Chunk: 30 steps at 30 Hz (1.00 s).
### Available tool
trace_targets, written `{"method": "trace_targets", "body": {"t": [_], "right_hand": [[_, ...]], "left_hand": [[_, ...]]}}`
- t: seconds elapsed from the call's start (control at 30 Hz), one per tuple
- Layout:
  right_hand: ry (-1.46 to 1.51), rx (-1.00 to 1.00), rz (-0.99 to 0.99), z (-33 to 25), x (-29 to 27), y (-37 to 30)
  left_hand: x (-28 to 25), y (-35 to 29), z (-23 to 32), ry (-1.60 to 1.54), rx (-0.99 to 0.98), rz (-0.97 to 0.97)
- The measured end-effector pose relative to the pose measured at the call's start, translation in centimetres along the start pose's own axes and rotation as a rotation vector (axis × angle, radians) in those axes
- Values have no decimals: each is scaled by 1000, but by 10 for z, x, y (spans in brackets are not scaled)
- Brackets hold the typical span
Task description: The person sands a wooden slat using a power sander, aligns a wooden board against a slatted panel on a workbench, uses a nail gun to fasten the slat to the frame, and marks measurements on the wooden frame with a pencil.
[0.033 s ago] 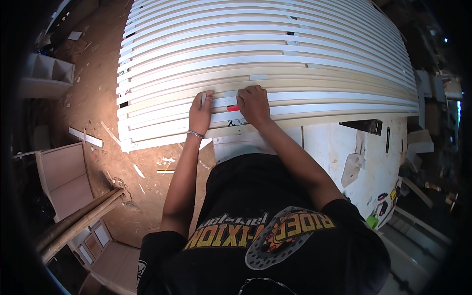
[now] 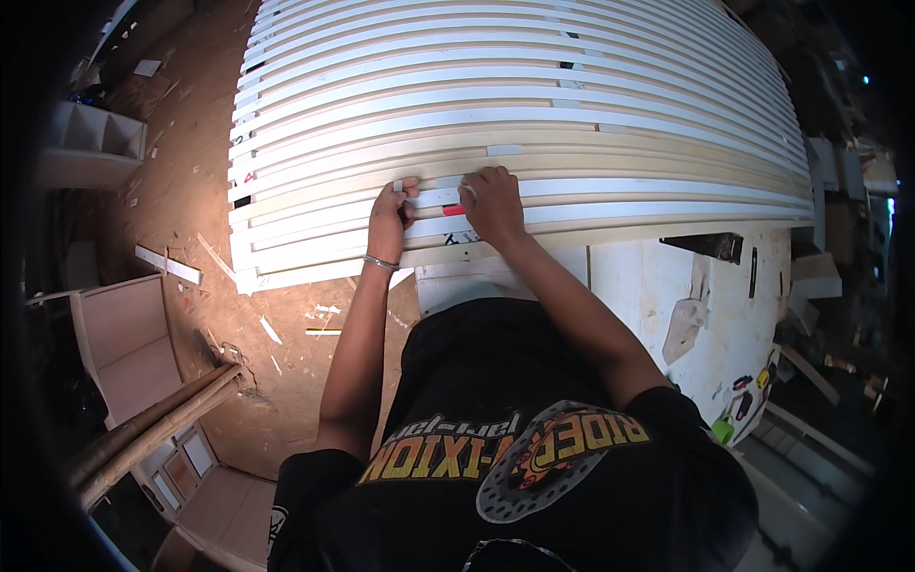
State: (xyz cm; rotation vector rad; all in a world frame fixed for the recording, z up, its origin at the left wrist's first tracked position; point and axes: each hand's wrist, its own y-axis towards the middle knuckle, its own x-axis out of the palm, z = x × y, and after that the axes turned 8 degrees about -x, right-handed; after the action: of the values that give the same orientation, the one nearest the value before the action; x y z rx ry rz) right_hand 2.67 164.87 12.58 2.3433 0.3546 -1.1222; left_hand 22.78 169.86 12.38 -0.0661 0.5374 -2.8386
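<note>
A wide panel of parallel white and cream slats (image 2: 362, 112) lies before me. Over its near part, my left hand (image 2: 389, 221), with a bracelet at the wrist, pinches a small pale block (image 2: 398, 187) between thumb and fingers. My right hand (image 2: 493, 205) rests on the slats just to the right, its fingers curled closed; whatever is under the fingertips is mostly hidden. Between the hands a short pale spacer (image 2: 448, 182) sits across the slats, with a red mark (image 2: 453, 211) below it. Another pale spacer (image 2: 503, 150) lies farther up.
Under the panel's near right side stands a white worktop (image 2: 629, 286) with a dark metal bracket (image 2: 705, 247) and a grey flat piece (image 2: 684, 329). Wood scraps (image 2: 271, 330) litter the brown floor on the left, near open cabinet boxes (image 2: 129, 334) and wooden poles (image 2: 162, 434).
The fingers of my left hand have shifted slightly, and the small block in them has turned. My right hand stays nearly in place.
</note>
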Motion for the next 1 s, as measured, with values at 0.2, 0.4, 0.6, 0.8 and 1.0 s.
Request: {"method": "trace_targets", "body": {"t": [0.2,0.4,0.6,0.8,1.0], "right_hand": [[644,385,-178,-31,-6,1],[770,508,-200,-28,5,-12],[780,561,-111,-21,1,-9],[199,52,-59,16,-9,31],[-44,-193,-277,28,-1,46]], "left_hand": [[25,-29,8,-726,-250,-111],[42,-32,2,-864,-332,15],[34,-15,-11,-965,-337,116],[16,15,0,742,203,174],[16,32,22,1004,286,194]]}}
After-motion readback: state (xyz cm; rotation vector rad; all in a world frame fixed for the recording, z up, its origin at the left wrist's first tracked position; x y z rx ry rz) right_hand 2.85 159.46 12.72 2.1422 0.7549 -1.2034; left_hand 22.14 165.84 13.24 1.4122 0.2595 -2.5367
